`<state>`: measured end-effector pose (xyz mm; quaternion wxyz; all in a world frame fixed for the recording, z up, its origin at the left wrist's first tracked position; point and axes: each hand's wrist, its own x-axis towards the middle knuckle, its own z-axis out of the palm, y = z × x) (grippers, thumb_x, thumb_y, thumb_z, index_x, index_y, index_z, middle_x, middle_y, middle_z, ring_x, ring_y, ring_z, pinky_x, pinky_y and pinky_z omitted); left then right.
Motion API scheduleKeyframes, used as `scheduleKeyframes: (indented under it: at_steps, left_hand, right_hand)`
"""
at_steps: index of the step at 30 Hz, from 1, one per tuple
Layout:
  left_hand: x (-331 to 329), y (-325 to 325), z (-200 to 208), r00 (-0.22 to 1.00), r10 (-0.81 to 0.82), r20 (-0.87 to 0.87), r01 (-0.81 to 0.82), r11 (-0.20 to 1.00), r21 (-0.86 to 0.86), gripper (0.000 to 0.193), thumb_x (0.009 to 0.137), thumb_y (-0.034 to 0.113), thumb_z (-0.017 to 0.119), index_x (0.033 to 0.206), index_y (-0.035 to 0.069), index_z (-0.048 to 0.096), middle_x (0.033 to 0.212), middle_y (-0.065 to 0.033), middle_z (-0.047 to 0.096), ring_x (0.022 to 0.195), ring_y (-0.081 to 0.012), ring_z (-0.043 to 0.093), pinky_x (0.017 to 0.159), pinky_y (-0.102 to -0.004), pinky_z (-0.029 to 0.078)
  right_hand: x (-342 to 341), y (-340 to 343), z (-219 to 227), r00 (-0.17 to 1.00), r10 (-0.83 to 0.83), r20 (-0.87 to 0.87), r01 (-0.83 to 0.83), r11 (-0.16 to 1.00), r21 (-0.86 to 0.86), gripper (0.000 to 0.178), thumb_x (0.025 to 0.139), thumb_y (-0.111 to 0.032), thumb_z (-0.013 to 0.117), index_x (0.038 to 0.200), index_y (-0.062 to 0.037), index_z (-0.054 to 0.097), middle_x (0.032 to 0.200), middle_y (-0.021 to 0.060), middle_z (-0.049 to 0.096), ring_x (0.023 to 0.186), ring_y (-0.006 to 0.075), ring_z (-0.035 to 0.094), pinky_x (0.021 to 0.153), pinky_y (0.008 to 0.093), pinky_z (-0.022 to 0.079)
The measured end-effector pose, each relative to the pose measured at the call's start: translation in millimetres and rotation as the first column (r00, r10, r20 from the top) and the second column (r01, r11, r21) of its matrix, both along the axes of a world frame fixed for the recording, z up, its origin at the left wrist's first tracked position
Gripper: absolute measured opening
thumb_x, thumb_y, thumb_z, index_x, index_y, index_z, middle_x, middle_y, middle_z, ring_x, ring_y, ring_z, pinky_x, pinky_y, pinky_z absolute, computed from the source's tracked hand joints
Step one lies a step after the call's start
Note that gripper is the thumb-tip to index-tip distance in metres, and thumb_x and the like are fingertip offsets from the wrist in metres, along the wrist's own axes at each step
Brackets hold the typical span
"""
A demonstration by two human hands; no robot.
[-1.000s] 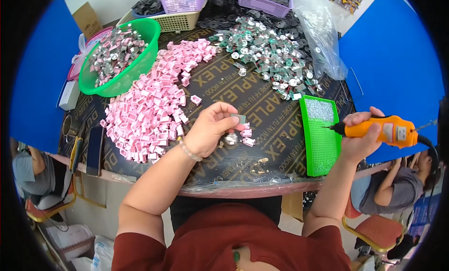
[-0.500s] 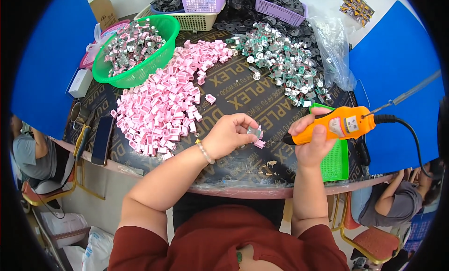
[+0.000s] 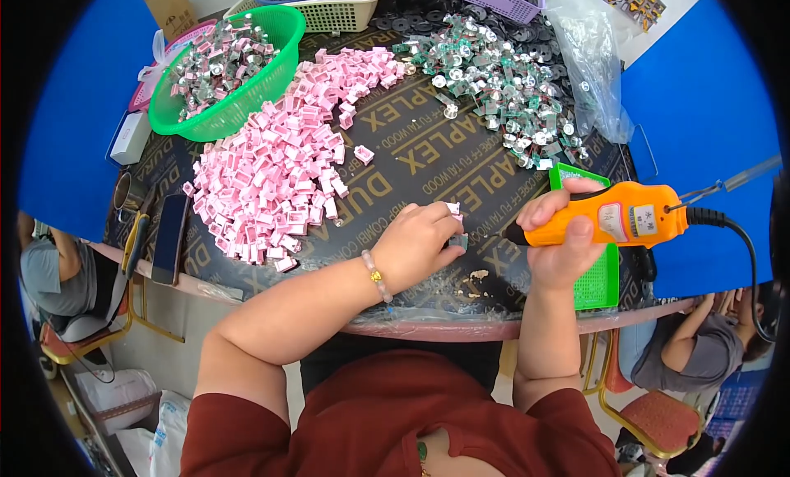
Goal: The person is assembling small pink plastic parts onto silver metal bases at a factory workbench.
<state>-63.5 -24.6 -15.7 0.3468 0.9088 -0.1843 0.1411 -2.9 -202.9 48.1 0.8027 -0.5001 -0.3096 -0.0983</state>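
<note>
My left hand [image 3: 418,245] is closed over the dark tabletop, thumb and fingers pinching a small pink and clear-green plastic part [image 3: 459,241]; the fingers hide much of it. To its right, my right hand [image 3: 563,245] wraps around an orange electric screwdriver [image 3: 621,217]. The black nose of the driver points left toward my left hand, a short gap away from the part. A heap of small pink plastic housings [image 3: 276,169] spreads to the left. Farther off on the right lies a pile of clear-green pieces with silvery discs [image 3: 502,86].
A green basket [image 3: 294,62] of mixed parts stands at the far left. A green tray [image 3: 608,284] lies under my right hand. The driver's cable [image 3: 747,259] and a spring [image 3: 749,174] run right. A phone [image 3: 170,240] rests near the left edge. People sit at both sides.
My left hand has rolled over, back upward, turning the small part in its fingers. The screwdriver has shifted slightly right with my right hand. The whole view has shifted a little.
</note>
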Motion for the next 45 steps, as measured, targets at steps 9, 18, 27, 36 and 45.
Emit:
scheduleKeyframes:
  at_steps: [9,18,27,36,45]
  left_hand:
    - [-2,-1,5,0.994,0.053,0.097,-0.055,0.998,0.026,0.020,0.075,0.018,0.073,0.088,0.008,0.061,0.086,-0.0063,0.058,0.085,-0.0257,0.059,0.076,-0.0393,0.043]
    - [-2,-1,0,0.996,0.083,0.034,-0.085,0.996,0.040,0.020,0.076,0.018,0.074,0.091,0.009,0.063,0.086,-0.0041,0.062,0.085,-0.0241,0.060,0.077,-0.0373,0.042]
    - [-2,-1,4,0.989,0.101,-0.111,-0.106,0.994,-0.037,0.017,0.075,0.015,0.072,0.089,0.006,0.067,0.086,-0.0082,0.064,0.087,-0.0282,0.061,0.080,-0.0413,0.043]
    - [-1,-4,6,0.986,0.120,-0.112,-0.121,0.993,-0.001,0.019,0.074,0.017,0.074,0.088,0.007,0.064,0.083,-0.0079,0.062,0.083,-0.0275,0.061,0.078,-0.0389,0.043]
    - [-2,-3,5,0.983,0.122,-0.134,-0.122,0.992,0.010,0.019,0.076,0.017,0.074,0.088,0.006,0.064,0.086,-0.0086,0.063,0.086,-0.0286,0.061,0.079,-0.0400,0.043]
  right_hand:
    - [1,0,0,1.000,-0.006,0.002,0.006,1.000,-0.014,0.050,0.090,-0.037,0.066,0.118,0.0002,0.046,0.070,0.0089,0.058,0.059,0.0154,0.055,0.057,0.0303,0.051]
    - [-1,2,-3,0.999,0.028,-0.017,-0.027,1.000,0.010,0.052,0.090,-0.038,0.066,0.118,0.0003,0.045,0.071,0.0093,0.059,0.059,0.0158,0.056,0.057,0.0299,0.051]
    - [-6,12,-9,0.992,0.117,-0.056,-0.113,0.992,0.059,0.053,0.089,-0.036,0.069,0.120,-0.0010,0.044,0.075,0.0102,0.060,0.064,0.0174,0.057,0.060,0.0312,0.051]
    - [-2,19,-14,0.993,0.114,-0.026,-0.112,0.992,0.065,0.053,0.088,-0.034,0.069,0.119,0.0006,0.044,0.074,0.0108,0.060,0.064,0.0180,0.059,0.062,0.0308,0.052]
    - [2,21,-19,0.991,0.133,-0.035,-0.132,0.991,0.035,0.047,0.089,-0.028,0.067,0.118,0.0007,0.045,0.074,0.0109,0.060,0.065,0.0174,0.059,0.064,0.0294,0.052]
